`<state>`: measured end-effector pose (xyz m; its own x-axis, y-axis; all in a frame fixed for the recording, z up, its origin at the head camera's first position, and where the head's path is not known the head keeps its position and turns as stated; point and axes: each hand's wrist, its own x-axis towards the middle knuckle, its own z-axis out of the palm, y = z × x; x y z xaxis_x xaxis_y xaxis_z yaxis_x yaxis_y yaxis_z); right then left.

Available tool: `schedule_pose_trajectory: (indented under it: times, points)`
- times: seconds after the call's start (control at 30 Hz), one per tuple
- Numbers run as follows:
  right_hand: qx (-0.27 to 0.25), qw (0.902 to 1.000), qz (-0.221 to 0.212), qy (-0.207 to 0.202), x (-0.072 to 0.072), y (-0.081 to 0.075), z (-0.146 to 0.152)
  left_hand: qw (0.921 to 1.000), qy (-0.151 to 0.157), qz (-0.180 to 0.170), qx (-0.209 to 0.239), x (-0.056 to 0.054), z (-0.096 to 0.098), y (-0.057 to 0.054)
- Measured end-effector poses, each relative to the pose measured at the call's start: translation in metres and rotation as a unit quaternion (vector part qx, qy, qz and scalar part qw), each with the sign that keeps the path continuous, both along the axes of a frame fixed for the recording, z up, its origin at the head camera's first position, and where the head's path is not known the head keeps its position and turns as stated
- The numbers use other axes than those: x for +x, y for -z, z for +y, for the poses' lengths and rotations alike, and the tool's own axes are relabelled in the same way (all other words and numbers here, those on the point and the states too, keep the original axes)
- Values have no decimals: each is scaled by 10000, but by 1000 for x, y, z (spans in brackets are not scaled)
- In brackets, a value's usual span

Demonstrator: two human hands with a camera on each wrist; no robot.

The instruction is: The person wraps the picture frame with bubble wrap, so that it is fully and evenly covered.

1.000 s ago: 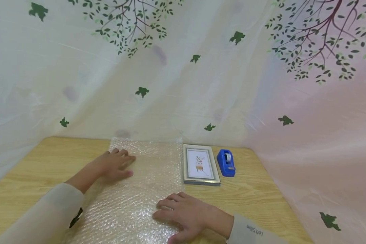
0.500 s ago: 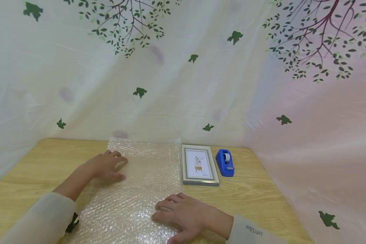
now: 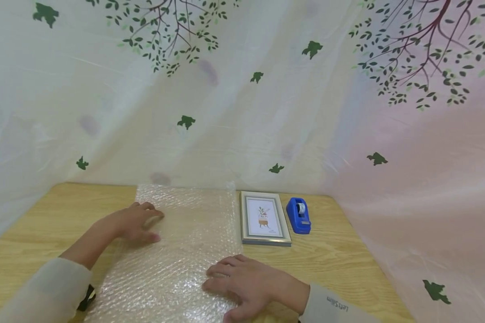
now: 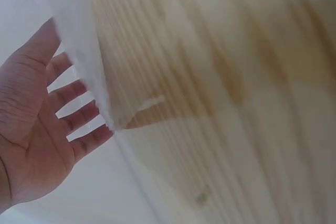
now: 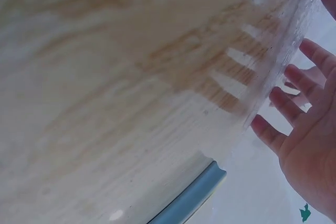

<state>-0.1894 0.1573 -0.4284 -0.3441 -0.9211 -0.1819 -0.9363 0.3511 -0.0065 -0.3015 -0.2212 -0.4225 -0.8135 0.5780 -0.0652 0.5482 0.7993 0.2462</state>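
Note:
A sheet of clear bubble wrap (image 3: 186,251) lies flat across the wooden table in the head view. My left hand (image 3: 133,226) rests on its left part, fingers spread and lightly bent. In the left wrist view, the fingertips of that left hand (image 4: 47,114) touch the wrap (image 4: 84,61). On the wrap's right side, nearer to me, lies my right hand (image 3: 248,285), palm down. From the right wrist view, the right hand (image 5: 310,140) has separated fingers meeting the wrap (image 5: 281,51). Neither hand grips anything.
Just right of the wrap lies a silver picture frame (image 3: 265,241) with a plant print; its blue-grey side (image 5: 189,195) shows in the right wrist view. Beside it stands a blue tape dispenser (image 3: 299,216). A leaf-patterned curtain (image 3: 226,112) hangs behind the table (image 3: 327,264).
My left hand has slid left and slightly nearer to me. The far end of the bubble wrap has shifted left, away from the picture frame. My right hand has stayed in place.

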Motion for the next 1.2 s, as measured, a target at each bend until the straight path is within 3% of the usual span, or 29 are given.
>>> schedule_pose_trajectory:
  times: [0.53,0.93,1.2]
  points:
    - [65,9991,291,304,-3,-4,2,9997,-84,23,-235,13,-18,-4]
    - [-159,9988,20,473,-12,-4,6,9989,-57,254,-387,24,-24,0]
    - [-235,9981,99,569,-17,-2,7,9986,-80,403,-336,30,-23,1]
